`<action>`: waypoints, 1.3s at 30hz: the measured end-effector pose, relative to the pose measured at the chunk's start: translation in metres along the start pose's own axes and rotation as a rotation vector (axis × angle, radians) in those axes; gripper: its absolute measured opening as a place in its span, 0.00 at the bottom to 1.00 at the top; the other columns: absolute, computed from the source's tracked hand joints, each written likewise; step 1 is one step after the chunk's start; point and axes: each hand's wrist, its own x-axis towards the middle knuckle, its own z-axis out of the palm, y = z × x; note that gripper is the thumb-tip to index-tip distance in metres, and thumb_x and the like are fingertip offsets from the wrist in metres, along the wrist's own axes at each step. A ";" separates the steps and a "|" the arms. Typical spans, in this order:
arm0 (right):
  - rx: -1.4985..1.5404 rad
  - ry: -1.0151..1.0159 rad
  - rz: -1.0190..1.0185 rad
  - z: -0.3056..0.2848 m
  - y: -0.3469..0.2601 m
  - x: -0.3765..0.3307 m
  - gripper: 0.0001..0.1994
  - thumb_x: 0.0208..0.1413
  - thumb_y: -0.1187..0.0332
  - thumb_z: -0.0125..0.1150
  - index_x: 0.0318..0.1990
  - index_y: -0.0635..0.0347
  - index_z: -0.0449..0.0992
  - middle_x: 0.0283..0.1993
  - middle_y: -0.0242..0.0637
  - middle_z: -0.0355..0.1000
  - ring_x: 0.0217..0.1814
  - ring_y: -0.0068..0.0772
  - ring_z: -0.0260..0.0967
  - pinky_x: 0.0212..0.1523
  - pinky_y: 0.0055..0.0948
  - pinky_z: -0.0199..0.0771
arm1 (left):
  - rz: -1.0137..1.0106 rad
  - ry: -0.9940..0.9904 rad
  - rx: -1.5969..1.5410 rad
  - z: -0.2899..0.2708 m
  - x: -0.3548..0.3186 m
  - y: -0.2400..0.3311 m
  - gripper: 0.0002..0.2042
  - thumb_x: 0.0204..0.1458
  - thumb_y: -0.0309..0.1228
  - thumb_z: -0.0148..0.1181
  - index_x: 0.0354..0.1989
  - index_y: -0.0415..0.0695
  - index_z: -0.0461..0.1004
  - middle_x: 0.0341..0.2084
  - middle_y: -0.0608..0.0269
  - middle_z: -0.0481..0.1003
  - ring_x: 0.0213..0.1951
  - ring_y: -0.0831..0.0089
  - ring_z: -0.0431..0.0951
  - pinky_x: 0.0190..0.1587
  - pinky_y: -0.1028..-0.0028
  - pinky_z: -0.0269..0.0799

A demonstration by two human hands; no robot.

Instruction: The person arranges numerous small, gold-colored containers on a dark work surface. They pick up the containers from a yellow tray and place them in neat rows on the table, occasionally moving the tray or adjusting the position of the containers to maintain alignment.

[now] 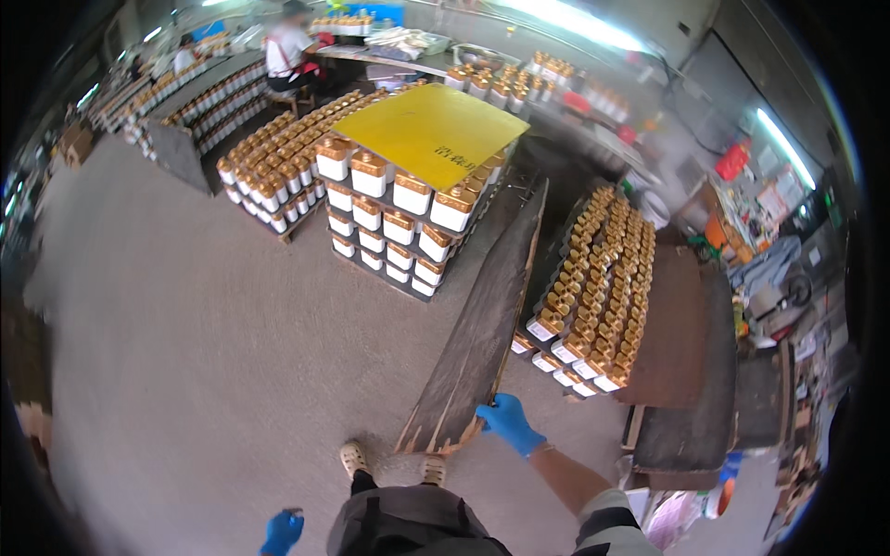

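Blue-gloved fingers of the right hand point(512, 423) pinch the dark board point(477, 343) between facing edges of two container stacks point(598, 278) — best kept clear of both — left hand's point(282, 532) finger state I cannot tell.

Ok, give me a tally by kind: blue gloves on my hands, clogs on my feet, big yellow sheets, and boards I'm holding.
Blue gloves: 2
Pale clogs: 2
Big yellow sheet: 1
Dark board, held: 1
Total: 6
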 end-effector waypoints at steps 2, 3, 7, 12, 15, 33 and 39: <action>0.031 -0.051 0.020 -0.003 -0.023 -0.042 0.12 0.48 0.69 0.61 0.34 0.73 0.75 0.27 0.41 0.74 0.26 0.30 0.75 0.25 0.28 0.79 | 0.107 0.122 -0.057 0.001 0.004 0.016 0.14 0.48 0.42 0.56 0.42 0.55 0.79 0.29 0.53 0.78 0.34 0.56 0.78 0.38 0.65 0.73; 0.050 -0.065 0.035 -0.005 -0.033 -0.063 0.12 0.48 0.70 0.61 0.35 0.73 0.75 0.28 0.41 0.74 0.27 0.30 0.75 0.25 0.28 0.79 | 0.142 0.151 -0.071 -0.008 0.004 0.037 0.13 0.48 0.40 0.56 0.42 0.54 0.79 0.30 0.53 0.78 0.35 0.56 0.78 0.39 0.65 0.73; 0.054 -0.122 0.032 -0.001 -0.058 -0.140 0.13 0.48 0.70 0.62 0.36 0.75 0.75 0.28 0.43 0.74 0.27 0.30 0.74 0.24 0.27 0.78 | 0.253 0.191 -0.265 -0.020 0.016 0.072 0.12 0.51 0.35 0.54 0.41 0.48 0.79 0.36 0.54 0.78 0.41 0.57 0.78 0.44 0.66 0.73; 0.007 -0.137 0.025 0.054 -0.081 -0.207 0.15 0.48 0.67 0.61 0.32 0.77 0.75 0.27 0.45 0.75 0.26 0.33 0.76 0.26 0.27 0.79 | 0.370 0.219 -0.363 -0.008 0.010 0.051 0.11 0.49 0.33 0.56 0.40 0.49 0.79 0.37 0.52 0.78 0.41 0.57 0.79 0.44 0.66 0.74; 0.053 -0.153 0.006 0.093 -0.093 -0.248 0.15 0.49 0.67 0.61 0.31 0.77 0.75 0.27 0.45 0.74 0.27 0.33 0.76 0.27 0.28 0.79 | 0.470 0.231 -0.290 -0.013 -0.015 0.015 0.10 0.49 0.32 0.57 0.39 0.49 0.80 0.36 0.52 0.78 0.40 0.57 0.79 0.44 0.66 0.74; -0.590 0.092 -0.799 0.162 -0.008 -0.503 0.11 0.48 0.82 0.55 0.41 0.63 0.72 0.36 0.40 0.70 0.39 0.34 0.71 0.40 0.30 0.74 | 0.417 0.287 -0.411 -0.148 -0.005 -0.203 0.15 0.54 0.35 0.51 0.44 0.40 0.76 0.32 0.54 0.79 0.35 0.61 0.80 0.41 0.68 0.74; 0.121 0.211 -0.297 0.147 0.071 -0.546 0.06 0.49 0.82 0.56 0.35 0.63 0.75 0.30 0.42 0.74 0.35 0.34 0.72 0.41 0.30 0.73 | 0.268 0.061 0.385 -0.147 0.023 -0.156 0.22 0.50 0.44 0.48 0.48 0.42 0.73 0.45 0.45 0.74 0.47 0.47 0.74 0.51 0.60 0.69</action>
